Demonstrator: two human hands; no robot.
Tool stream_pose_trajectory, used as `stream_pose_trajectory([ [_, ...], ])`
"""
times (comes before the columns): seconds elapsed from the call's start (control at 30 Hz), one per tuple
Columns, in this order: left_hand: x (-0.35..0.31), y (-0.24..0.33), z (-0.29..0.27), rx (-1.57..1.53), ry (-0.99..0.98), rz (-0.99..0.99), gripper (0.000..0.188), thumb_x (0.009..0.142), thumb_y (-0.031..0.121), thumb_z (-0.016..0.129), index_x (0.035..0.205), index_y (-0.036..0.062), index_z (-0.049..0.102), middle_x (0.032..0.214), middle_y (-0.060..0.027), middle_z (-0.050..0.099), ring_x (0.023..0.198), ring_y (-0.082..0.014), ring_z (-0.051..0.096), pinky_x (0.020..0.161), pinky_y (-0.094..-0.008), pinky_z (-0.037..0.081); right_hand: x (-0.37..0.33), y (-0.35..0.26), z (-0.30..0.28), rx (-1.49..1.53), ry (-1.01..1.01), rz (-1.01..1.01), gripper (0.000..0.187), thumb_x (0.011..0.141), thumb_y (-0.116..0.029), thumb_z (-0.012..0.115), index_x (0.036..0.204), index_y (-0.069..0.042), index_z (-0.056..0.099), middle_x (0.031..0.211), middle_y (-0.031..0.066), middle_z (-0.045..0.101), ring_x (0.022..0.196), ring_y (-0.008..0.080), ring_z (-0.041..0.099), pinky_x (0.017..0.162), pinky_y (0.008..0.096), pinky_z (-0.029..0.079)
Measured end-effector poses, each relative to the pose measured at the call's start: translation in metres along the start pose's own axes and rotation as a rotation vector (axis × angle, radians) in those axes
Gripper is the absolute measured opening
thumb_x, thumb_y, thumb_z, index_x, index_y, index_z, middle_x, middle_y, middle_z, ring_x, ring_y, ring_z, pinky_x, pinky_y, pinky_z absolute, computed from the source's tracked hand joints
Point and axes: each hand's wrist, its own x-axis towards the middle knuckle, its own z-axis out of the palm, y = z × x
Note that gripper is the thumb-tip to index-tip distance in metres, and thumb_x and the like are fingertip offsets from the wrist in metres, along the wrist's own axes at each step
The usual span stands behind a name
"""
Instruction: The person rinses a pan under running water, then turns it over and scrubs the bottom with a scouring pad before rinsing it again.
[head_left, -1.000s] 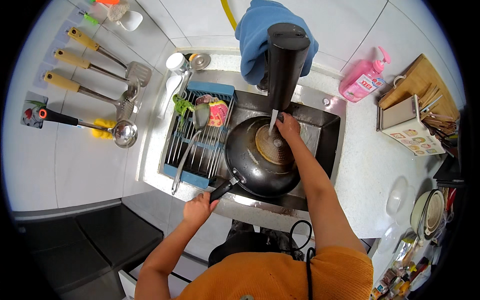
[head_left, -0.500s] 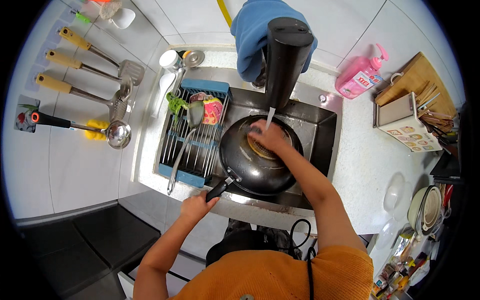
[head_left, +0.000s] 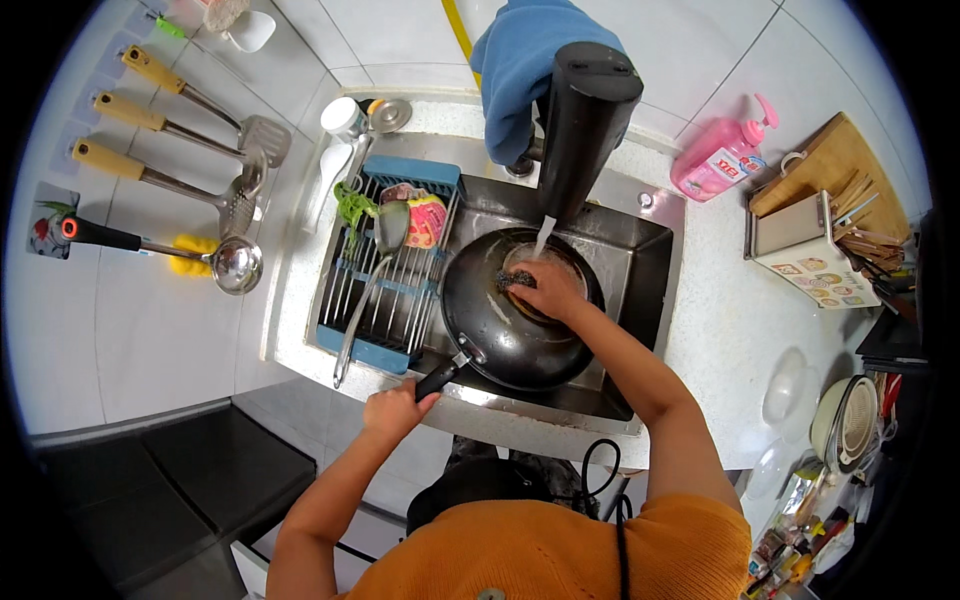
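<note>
Left grip [head_left: 393, 410] around pan handle [head_left: 437, 378], printed label [head_left: 728, 163] on pink bottle [head_left: 697, 165].

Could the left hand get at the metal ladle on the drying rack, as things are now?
Probably yes, but only after letting go: the left hand holds the pan handle. The metal ladle has its handle end near this hand, and nothing seems to block the way.

Left hand [head_left: 398, 411] clenched, right hand [head_left: 552, 290] curled; arms [head_left: 655, 385] bent
</note>
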Motion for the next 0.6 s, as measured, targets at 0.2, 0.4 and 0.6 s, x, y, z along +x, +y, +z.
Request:
stream_pose_trajectory([
  [0.2, -0.001, 0.003, -0.002, -0.04, -0.013, 0.006, 0.05, 0.08, 0.057, 0.05, 0.081, 0.007, 0.057, 0.066, -0.0136, 0.063, 0.059, -0.0317, 0.064, 0.054, -0.0426, 0.051, 0.019, -0.004, 0.003, -0.118, 0.202, 0.187, 0.035, 0.075, -0.029, 0.064, 0.102, -0.007, 0.061, 0.101, 0.0184, 0.06, 0.094, 0.0373, 0.055, 0.079, 0.0403, 0.045],
  [0.4, -0.002, 0.0, -0.002, 0.01, 0.005, 0.006, 0.048, 0.079, 0.055, 0.052, 0.081, 0.0072, 0.057, 0.065, -0.0133, 0.063, 0.058, -0.0311, 0.063, 0.053, -0.0419, 0.051, -0.029, -0.028, 0.007, -0.022, -0.085, -0.16, 0.028, 0.074, -0.028, 0.063, 0.096, -0.012, 0.062, 0.097, 0.0116, 0.061, 0.09, 0.0316, 0.057, 0.076, 0.0402, 0.046],
  [0.6, 0.001, 0.0, -0.001, 0.017, 0.05, 0.026, 0.049, 0.079, 0.055, 0.053, 0.08, 0.0068, 0.057, 0.061, -0.0123, 0.062, 0.055, -0.0299, 0.063, 0.051, -0.041, 0.051, 0.011, -0.025, 0.01, -0.165, 0.031, -0.069, 0.027, 0.076, -0.028, 0.062, 0.098, -0.012, 0.061, 0.096, 0.0105, 0.059, 0.091, 0.0295, 0.058, 0.075, 0.0387, 0.047],
])
